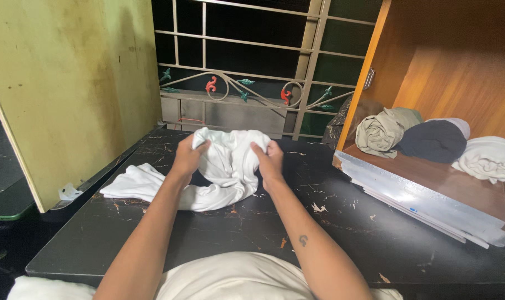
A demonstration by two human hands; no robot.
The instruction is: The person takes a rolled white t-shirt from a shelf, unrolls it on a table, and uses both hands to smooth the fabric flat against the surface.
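We note a black stone-look slab table [252, 222], scuffed and chipped with pale flecks, filling the lower view. At twelve o'clock stands a grey metal window grille with red and green scroll ornaments [247, 89], dark behind it. At nine o'clock leans a yellowed, stained board panel [69, 94]. At three o'clock an open orange-brown wooden cabinet [447, 61] holds three rolled cloths: an olive roll [381, 132], a dark navy roll [433, 141] and a white roll [488, 158], the last cut off by the frame edge. A silver metal strip [419, 197] edges the cabinet shelf.

At centre, the crumpled white cloth garment [208, 175] lies on the table, its upper part lifted. Our left hand [189, 156] and right hand [270, 160] each clench a bunch of it; the fingertips are buried in folds
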